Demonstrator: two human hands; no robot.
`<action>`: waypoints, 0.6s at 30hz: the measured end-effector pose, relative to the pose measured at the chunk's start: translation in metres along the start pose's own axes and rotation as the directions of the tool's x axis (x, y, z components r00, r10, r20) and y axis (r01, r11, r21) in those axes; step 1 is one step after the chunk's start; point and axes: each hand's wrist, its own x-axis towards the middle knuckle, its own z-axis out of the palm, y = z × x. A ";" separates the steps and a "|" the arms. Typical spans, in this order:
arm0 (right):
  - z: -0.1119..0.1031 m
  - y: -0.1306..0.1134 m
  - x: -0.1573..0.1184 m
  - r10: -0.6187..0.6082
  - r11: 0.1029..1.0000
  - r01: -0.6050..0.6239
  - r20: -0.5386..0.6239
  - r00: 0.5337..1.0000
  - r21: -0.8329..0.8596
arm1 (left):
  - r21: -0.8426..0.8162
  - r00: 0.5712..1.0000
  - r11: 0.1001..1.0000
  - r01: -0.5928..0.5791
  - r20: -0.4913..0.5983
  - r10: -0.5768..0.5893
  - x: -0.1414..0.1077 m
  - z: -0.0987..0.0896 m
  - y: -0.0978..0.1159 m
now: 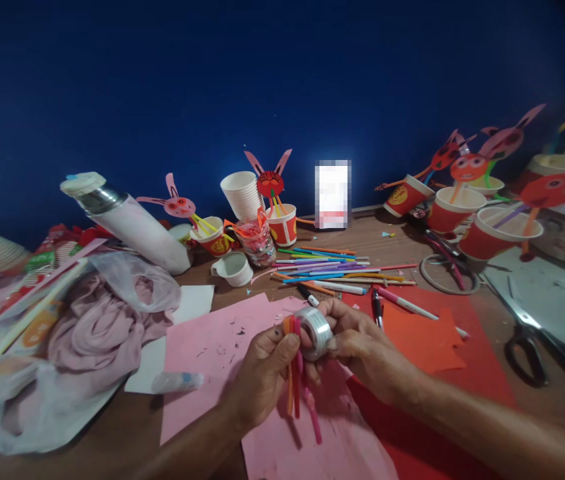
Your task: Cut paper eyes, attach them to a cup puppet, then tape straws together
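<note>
Near the middle of the view, my left hand (265,373) is closed on a small bunch of orange and pink strips (296,390), pinched near their upper ends, the lower ends hanging down. My right hand (357,337) is closed around a roll of clear tape (318,330), held against the bunch. Whether a piece of tape runs from the roll to the strips I cannot tell. Beneath both hands lies pink paper (222,340) with small dark scraps on it. Red paper (480,333) and an orange sheet (412,337) are beside it on the right.
Colored sticks (337,267) lie behind my hands, with markers (407,303) nearby. Large scissors (527,327) rest at the right. Red cups with paper rabbit faces (270,183) stand at the back. A white bottle (137,230) leans at left, near a plastic bag (17,400).
</note>
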 end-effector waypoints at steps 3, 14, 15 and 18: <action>0.001 0.000 0.001 -0.002 1.000 0.002 -0.009 1.000 0.003 | -0.063 1.000 0.998 -0.017 -0.012 0.016 0.002 0.003 0.003; 0.001 0.003 -0.001 -0.019 1.000 0.020 -0.030 0.999 0.005 | -0.032 0.999 0.999 -0.038 -0.028 0.037 0.000 0.003 0.003; 0.001 0.003 -0.001 -0.023 1.000 0.023 -0.036 0.999 0.003 | -0.030 0.999 0.999 -0.037 -0.022 0.036 -0.001 0.003 0.002; 0.002 0.004 -0.002 -0.030 1.000 0.030 -0.058 0.998 0.001 | -0.030 0.999 0.999 -0.031 -0.014 0.031 -0.001 0.003 0.000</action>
